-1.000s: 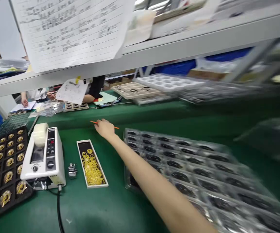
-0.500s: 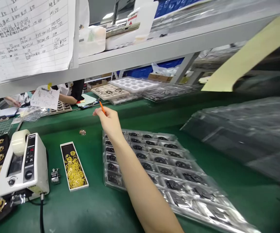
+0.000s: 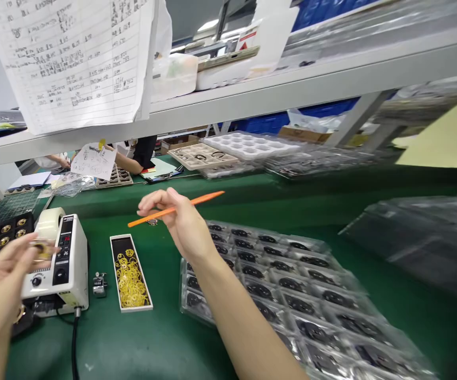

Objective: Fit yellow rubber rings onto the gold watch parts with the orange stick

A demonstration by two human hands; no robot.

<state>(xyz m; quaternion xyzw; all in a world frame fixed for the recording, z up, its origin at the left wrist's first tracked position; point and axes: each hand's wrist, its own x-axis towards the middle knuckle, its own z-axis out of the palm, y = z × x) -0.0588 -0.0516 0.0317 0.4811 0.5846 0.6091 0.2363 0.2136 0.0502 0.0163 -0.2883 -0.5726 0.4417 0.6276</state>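
Clamping an orange stick (image 3: pixel 208 197) between the fingers of the right hand (image 3: pixel 184 224), above the counter (image 3: pixel 133 345) and in front of a round metal piece (image 3: pixel 153 222). Pinching a blurred, gold-toned round part (image 3: pixel 43 251) in the fingers of the left hand (image 3: pixel 3 279), before a white tape dispenser (image 3: pixel 78 258). Holding the right forearm (image 3: pixel 248 327) over a clear tray (image 3: pixel 183 298) of black parts (image 3: pixel 259 290), with a narrow box (image 3: pixel 136 309) of yellow rings (image 3: pixel 131 285) to its left.

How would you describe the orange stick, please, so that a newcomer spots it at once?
On the green bench, find the white tape machine, then the narrow tray right of it. Past that tray's far end, the right hand holds the stick at a slant. Its slim, bright orange length sets it apart from the yellow rings in the tray.
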